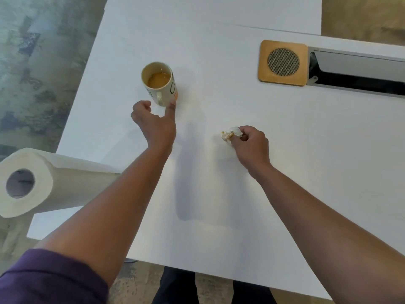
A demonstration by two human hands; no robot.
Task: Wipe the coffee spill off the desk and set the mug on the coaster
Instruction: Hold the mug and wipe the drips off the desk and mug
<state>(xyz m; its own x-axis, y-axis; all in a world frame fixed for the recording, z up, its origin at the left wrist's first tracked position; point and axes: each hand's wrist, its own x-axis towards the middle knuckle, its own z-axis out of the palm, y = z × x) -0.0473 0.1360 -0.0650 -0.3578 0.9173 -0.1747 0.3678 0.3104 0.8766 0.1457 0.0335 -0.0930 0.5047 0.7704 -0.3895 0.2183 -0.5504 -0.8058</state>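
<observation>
The half-full cream ceramic mug is approached by the half-spread left hand; a stained paper wad is pinched by the right hand; coffee could be slopped by a hasty lift.

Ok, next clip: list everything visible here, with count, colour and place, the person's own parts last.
desk: one, white, fills the view
mug: one, cream with dark print, upright, coffee inside, left of centre
coaster: one, wooden with round mesh inset, far right, bare
cable tray: one, silver and black, right of coaster
paper towel roll: one, white, lying at near left edge
paper wad: one, white, coffee-stained, in right grip
left hand: open, thumb touching mug
right hand: closed on wad
sleeve: purple, left arm
</observation>
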